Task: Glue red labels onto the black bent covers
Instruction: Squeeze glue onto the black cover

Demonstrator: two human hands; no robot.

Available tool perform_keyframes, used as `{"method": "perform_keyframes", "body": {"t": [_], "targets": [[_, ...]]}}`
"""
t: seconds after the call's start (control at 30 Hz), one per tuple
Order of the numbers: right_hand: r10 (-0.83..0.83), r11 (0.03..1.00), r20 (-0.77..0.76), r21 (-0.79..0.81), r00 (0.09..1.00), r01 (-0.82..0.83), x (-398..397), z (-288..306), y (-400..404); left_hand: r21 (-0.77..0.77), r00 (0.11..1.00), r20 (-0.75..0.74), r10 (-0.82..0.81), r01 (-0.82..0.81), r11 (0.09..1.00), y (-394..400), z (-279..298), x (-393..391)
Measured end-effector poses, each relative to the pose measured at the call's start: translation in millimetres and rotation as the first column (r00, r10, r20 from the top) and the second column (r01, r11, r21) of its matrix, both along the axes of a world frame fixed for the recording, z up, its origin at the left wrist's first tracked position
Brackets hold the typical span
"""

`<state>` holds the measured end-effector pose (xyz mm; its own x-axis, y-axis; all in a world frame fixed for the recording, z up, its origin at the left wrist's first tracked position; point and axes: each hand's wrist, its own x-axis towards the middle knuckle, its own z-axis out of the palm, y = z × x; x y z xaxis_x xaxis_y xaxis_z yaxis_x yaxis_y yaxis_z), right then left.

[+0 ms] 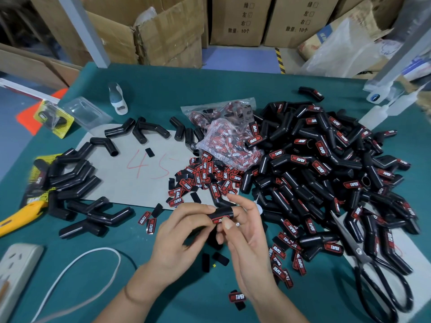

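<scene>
Both hands meet over the green table's near middle. My left hand [184, 231] pinches one end of a black bent cover [221, 212], and my right hand [242, 231] grips the other end, thumb pressing a red label [218, 220] against its side. Loose red labels [205, 178] lie scattered just beyond my hands. Unlabelled black covers [77, 178] lie in a loose group at the left. A large heap of covers bearing red labels [326, 164] fills the right.
Clear bags of labels [224, 134] sit at the centre on a grey card [130, 169] marked 45. Scissors [370, 264] lie at the right, a yellow knife [21, 217] at the left, a power strip [16, 264] and white cable [77, 264] near left. A glue bottle [117, 99] stands behind.
</scene>
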<state>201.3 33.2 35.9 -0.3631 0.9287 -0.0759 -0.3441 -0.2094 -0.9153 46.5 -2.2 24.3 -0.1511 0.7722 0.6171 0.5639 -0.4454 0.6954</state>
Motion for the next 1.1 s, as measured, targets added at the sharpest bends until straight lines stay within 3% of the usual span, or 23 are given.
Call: {"method": "perform_keyframes", "body": {"t": [0.1, 0.17, 0.93, 1.1], "targets": [[0.015, 0.999, 0.073, 0.039, 0.997, -0.018, 1, 3, 0, -0.080, 0.984, 0.178, 0.022, -0.007, 0.997, -2, 3, 2], [0.023, 0.999, 0.102, 0.045, 0.995, -0.028, 1, 6, 0, -0.126, 0.977, 0.210, 0.031, -0.005, 0.992, -3, 3, 2], [-0.009, 1.000, 0.118, 0.020, 0.993, 0.006, 1, 6, 2, -0.066, 0.994, 0.096, -0.046, 0.052, 0.996, -1, 6, 4], [-0.045, 0.989, 0.228, 0.148, 0.973, 0.012, 1, 4, 5, -0.236, 0.985, 0.135, -0.106, 0.136, 0.962, 0, 8, -4]]}}
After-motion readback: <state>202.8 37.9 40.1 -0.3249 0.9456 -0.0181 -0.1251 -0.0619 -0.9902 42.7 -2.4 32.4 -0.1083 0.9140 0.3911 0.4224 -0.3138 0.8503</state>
